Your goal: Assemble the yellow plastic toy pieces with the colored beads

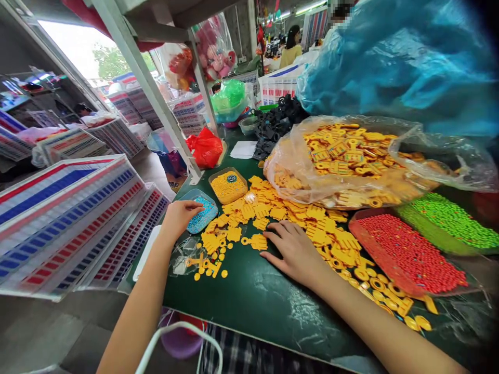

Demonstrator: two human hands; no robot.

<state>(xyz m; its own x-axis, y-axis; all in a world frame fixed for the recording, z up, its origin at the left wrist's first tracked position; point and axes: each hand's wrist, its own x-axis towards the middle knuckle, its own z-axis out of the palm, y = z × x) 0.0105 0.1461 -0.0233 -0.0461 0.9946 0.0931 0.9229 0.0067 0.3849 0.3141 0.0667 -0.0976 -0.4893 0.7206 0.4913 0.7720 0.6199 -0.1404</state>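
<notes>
Left hand [178, 218] curled over blue bead tray [200, 213], grip unclear. Right hand [294, 253] spread flat, empty, among loose yellow plastic pieces [257, 242] on green table [249, 306]: light, stiff; lift by edges.

Daylight comes through a wide window [74, 44] at the upper left, with a tree outside. A slanted metal shelf post [150, 93] rises beside a green-topped table [249, 311]. Striped plastic crates [66, 223] stand stacked above a grey concrete floor [47, 332]. Strip lights [310, 7] glow far off; the far walls are too cluttered to make out.
</notes>
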